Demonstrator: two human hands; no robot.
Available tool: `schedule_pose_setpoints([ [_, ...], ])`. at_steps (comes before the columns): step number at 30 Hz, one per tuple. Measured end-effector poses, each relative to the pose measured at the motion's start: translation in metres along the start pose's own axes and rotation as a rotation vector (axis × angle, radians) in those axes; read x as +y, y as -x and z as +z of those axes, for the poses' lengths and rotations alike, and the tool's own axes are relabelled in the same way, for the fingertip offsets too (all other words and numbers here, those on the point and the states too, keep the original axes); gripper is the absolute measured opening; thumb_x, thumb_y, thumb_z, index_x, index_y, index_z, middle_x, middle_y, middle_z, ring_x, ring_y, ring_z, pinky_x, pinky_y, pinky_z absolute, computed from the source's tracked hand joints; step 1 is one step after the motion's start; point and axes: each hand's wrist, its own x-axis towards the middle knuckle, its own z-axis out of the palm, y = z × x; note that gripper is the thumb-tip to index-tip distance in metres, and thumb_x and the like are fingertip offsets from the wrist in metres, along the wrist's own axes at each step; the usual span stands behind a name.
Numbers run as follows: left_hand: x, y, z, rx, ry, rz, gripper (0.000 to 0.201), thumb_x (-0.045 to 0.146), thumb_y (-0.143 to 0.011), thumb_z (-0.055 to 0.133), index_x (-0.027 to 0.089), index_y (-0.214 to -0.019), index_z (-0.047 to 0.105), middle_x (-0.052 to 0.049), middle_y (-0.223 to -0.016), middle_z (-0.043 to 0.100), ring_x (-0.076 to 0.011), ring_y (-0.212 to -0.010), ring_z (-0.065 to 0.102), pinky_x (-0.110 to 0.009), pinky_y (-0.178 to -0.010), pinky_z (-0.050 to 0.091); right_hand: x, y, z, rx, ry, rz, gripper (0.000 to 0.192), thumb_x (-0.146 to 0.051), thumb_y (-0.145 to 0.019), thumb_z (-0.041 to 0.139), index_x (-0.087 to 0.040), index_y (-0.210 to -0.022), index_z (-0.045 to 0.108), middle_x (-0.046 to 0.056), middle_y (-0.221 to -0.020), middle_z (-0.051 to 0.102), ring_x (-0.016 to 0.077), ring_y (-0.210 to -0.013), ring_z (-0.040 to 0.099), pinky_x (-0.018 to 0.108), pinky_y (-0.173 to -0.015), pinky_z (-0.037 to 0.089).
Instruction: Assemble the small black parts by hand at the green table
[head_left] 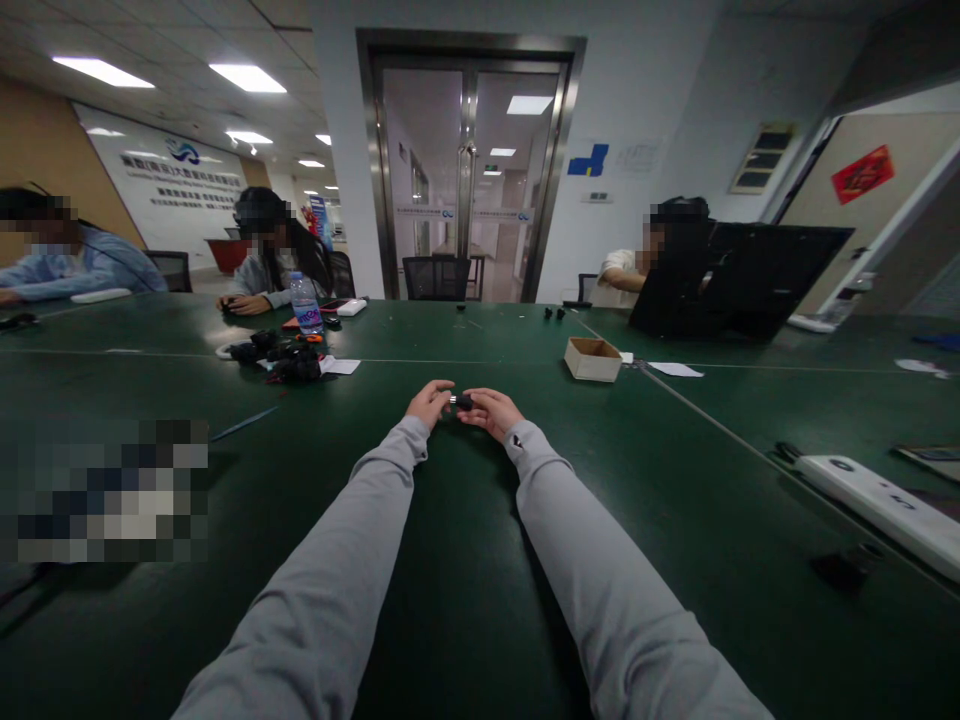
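Note:
A small black piece with a silver metal end, resembling a USB plug [464, 402], is pinched between the fingers of my right hand [491, 412]. Its silver end points left, toward my left hand [430, 403]. The left index finger stretches out above that end, apart from the thumb, which is close to the metal; I cannot tell whether they touch. Both hands are just above the green table [465, 520], and grey sleeves cover my forearms.
An open cardboard box [592, 362] stands right of my hands. Black cables [281, 355] and a water bottle [306, 303] are at the left. A white power strip [877, 505] lies at right, near a black monitor [739, 280]. Several people sit around the table.

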Motion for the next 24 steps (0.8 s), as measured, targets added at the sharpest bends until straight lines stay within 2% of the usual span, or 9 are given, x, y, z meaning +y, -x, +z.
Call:
schedule_pose_setpoints([
  [5, 0.0014, 0.0002, -0.0006, 0.021, -0.025, 0.01, 0.031, 0.026, -0.07, 0.052, 0.016, -0.1, 0.057, 0.003, -0.057, 0.05, -0.0087, -0.053, 0.047, -0.019, -0.05, 0.036, 0.0008, -0.0004, -0.0008, -0.02, 0.008, -0.005, 0.01, -0.008, -0.079, 0.049, -0.012, -0.086, 0.057, 0.008, -0.068, 0.065, 0.0171, -0.059, 0.065, 0.027, -0.056, 0.055],
  [8, 0.0046, 0.0017, -0.0011, 0.004, -0.033, -0.016, 0.031, 0.028, -0.073, 0.048, 0.016, -0.1, 0.056, 0.003, -0.055, 0.049, -0.0089, -0.049, 0.045, -0.02, -0.049, 0.036, 0.0006, -0.0007, -0.0013, -0.026, 0.011, -0.004, 0.01, -0.009, -0.08, 0.05, -0.012, -0.086, 0.057, 0.007, -0.067, 0.065, 0.0164, -0.058, 0.065, 0.026, -0.055, 0.055],
  [12, 0.0071, 0.0031, -0.001, 0.032, -0.041, 0.041, 0.033, 0.019, -0.065, 0.056, 0.016, -0.098, 0.057, 0.001, -0.067, 0.055, -0.0078, -0.055, 0.048, -0.021, -0.056, 0.04, 0.0004, -0.0009, -0.0016, -0.031, 0.008, 0.0, 0.01, -0.009, -0.08, 0.049, -0.011, -0.087, 0.057, 0.008, -0.066, 0.065, 0.0165, -0.058, 0.065, 0.026, -0.055, 0.055],
  [17, 0.0013, 0.0005, 0.0006, -0.047, 0.0, -0.028, 0.031, 0.033, -0.077, 0.042, 0.015, -0.098, 0.056, 0.005, -0.043, 0.043, -0.0086, -0.039, 0.041, -0.019, -0.042, 0.032, -0.0002, -0.0002, -0.0003, -0.032, 0.011, 0.007, 0.013, -0.006, -0.081, 0.045, -0.01, -0.087, 0.056, 0.009, -0.068, 0.066, 0.0163, -0.057, 0.065, 0.026, -0.055, 0.055],
  [24, 0.0023, -0.0008, -0.0008, -0.067, 0.014, -0.048, 0.03, 0.029, -0.075, 0.043, 0.015, -0.097, 0.058, 0.005, -0.042, 0.043, -0.0081, -0.038, 0.039, -0.019, -0.04, 0.03, -0.0014, 0.0012, -0.0009, -0.06, 0.031, 0.007, 0.015, -0.006, -0.081, 0.044, -0.009, -0.089, 0.057, 0.009, -0.069, 0.066, 0.0154, -0.057, 0.065, 0.025, -0.055, 0.054],
])
